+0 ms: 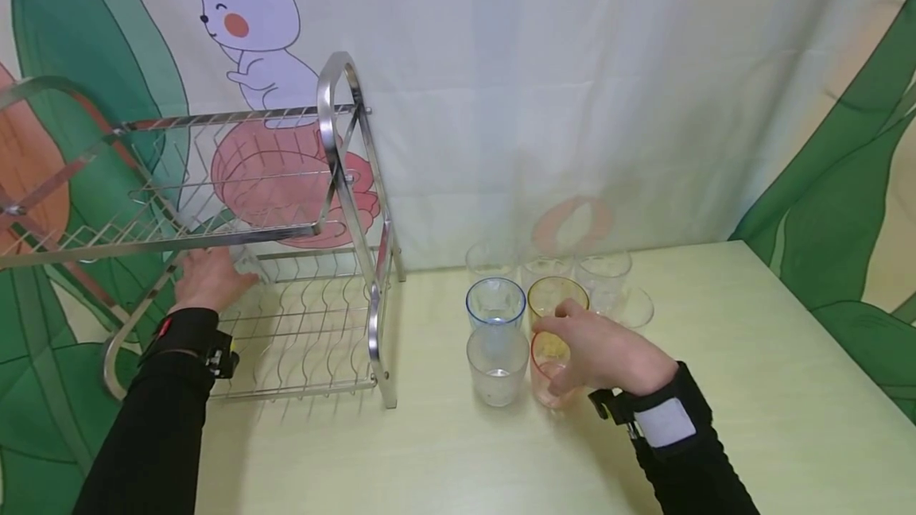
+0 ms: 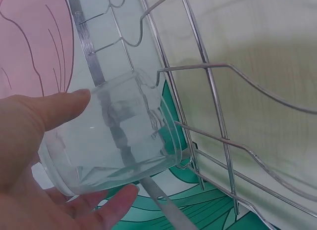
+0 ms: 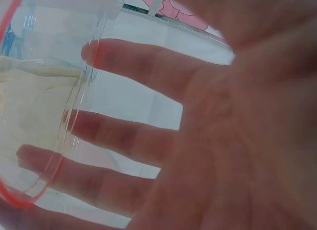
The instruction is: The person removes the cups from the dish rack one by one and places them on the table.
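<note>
In the head view my left hand (image 1: 211, 280) is inside the lower tier of a metal dish rack (image 1: 315, 316). It holds a clear glass (image 2: 109, 136) lying on its side, thumb above and fingers below, against the rack wires. My right hand (image 1: 601, 348) reaches over a red-rimmed glass (image 1: 549, 380) on the table. Seen from the right wrist, its fingers (image 3: 133, 59) are spread and fairly straight, with tips by the rim; the thumb's contact is hidden. Beside that glass stand a plain clear glass (image 1: 497, 368), a blue-rimmed glass (image 1: 495, 300) and a yellow-rimmed glass (image 1: 554, 292).
Several more clear glasses (image 1: 604, 269) stand in a back row near the curtain (image 1: 644, 102). The rack's upper tier (image 1: 236, 181) overhangs my left hand. The pale table (image 1: 751, 340) extends to the right, ending at a slanted edge.
</note>
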A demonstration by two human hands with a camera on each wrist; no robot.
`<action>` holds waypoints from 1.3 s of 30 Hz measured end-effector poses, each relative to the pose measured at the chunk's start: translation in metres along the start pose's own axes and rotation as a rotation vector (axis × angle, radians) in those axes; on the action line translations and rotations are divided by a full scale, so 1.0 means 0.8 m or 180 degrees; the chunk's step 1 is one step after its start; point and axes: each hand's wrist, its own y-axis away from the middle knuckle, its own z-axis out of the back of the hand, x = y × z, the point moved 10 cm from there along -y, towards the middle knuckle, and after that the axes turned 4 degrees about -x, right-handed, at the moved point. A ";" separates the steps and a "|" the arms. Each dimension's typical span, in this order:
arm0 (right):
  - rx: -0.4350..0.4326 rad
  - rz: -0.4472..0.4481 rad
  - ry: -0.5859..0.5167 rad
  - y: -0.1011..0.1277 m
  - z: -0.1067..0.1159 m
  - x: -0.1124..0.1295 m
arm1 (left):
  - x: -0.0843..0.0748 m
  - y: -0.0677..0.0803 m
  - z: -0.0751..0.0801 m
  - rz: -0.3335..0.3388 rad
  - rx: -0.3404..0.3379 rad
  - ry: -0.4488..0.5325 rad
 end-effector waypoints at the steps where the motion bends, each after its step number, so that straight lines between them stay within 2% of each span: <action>1: -0.0002 -0.0001 0.0013 0.000 0.000 -0.001 | -0.001 0.000 0.001 -0.0006 0.0006 0.0012; 7: -0.0002 0.0012 0.0055 -0.001 0.001 -0.002 | -0.003 0.000 0.004 -0.0038 0.0054 0.0015; 14: -0.0018 0.0034 0.0072 -0.001 0.002 -0.001 | -0.002 0.003 0.012 -0.0040 -0.0056 -0.0122; 19: -0.0090 0.0050 0.0116 0.002 0.010 0.001 | 0.004 0.006 0.020 -0.0069 -0.0054 -0.0062; 26: -0.0213 0.0077 0.0000 0.006 0.026 0.001 | 0.015 0.009 0.028 0.0062 -0.0024 0.0083; 34: -0.0331 0.0151 -0.0029 0.009 0.035 0.000 | 0.015 0.019 0.034 0.0216 -0.0023 0.0253; 37: -0.0386 0.0165 -0.0075 0.010 0.037 0.000 | 0.030 0.013 0.027 0.0249 0.0020 0.0489; 38: -0.0393 0.0188 -0.0105 0.011 0.037 0.000 | 0.045 0.005 0.018 0.0334 -0.0022 0.0584; 39: -0.0397 0.0213 -0.0128 0.012 0.036 0.001 | 0.060 -0.001 0.009 0.0376 0.0027 0.0756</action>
